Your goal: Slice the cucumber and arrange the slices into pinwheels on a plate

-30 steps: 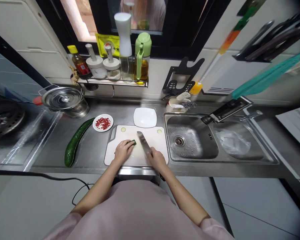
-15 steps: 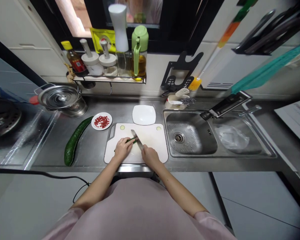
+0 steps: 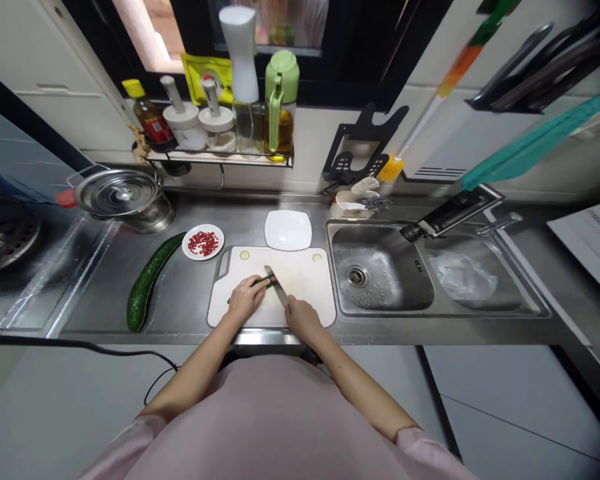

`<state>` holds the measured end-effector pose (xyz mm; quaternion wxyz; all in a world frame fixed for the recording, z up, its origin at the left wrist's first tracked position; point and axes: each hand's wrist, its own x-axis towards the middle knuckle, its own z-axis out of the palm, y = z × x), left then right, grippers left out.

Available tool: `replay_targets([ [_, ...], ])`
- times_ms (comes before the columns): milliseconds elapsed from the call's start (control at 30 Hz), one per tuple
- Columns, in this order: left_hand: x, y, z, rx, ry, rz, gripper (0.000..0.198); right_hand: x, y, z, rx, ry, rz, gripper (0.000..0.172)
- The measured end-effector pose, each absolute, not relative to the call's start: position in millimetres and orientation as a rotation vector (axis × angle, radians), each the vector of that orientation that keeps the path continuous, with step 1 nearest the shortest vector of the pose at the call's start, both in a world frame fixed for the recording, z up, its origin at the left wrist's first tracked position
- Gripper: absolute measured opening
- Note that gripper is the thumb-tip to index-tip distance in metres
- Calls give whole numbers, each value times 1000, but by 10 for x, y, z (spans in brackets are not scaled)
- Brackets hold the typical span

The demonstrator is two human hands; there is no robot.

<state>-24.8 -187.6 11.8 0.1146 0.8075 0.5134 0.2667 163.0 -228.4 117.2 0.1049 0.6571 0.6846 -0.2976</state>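
My left hand [image 3: 245, 297] is closed over a dark green piece of vegetable [image 3: 264, 280] on the white cutting board [image 3: 310, 307]. My right hand [image 3: 303, 315] grips the handle of a knife [image 3: 280, 291], whose blade lies across the right end of the green piece, tip pointing up and left. Two pale round slices lie on the board, one at the upper left [image 3: 245, 255] and one at the upper right [image 3: 317, 258]. Much of the green piece is hidden under my left fingers.
A long green cucumber [image 3: 147, 287] and a plate of chopped red pieces [image 3: 203, 242] lie left of the board. Behind it is a white square dish [image 3: 288, 230]. A steel pot [image 3: 125, 200] stands back left; a double sink [image 3: 385, 267] is at the right.
The knife and my right hand have shifted slightly down and to the right. My left hand stays on the green piece, almost unmoved.
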Motion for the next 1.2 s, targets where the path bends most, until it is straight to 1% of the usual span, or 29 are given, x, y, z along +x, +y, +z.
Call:
replay_targets([
  [333,-255,-1850,124,2335,1503,777,28,1656,-2271,1230,1883,1953,-919,23],
  [633,-249,-1843,152,2323,1505,763,27,1612,-2227,1230,1876,1961,-930,27],
  [1200,-257,-1824,149,2310,1487,763,28,1522,-2152,1070,1920,1993,-907,27],
])
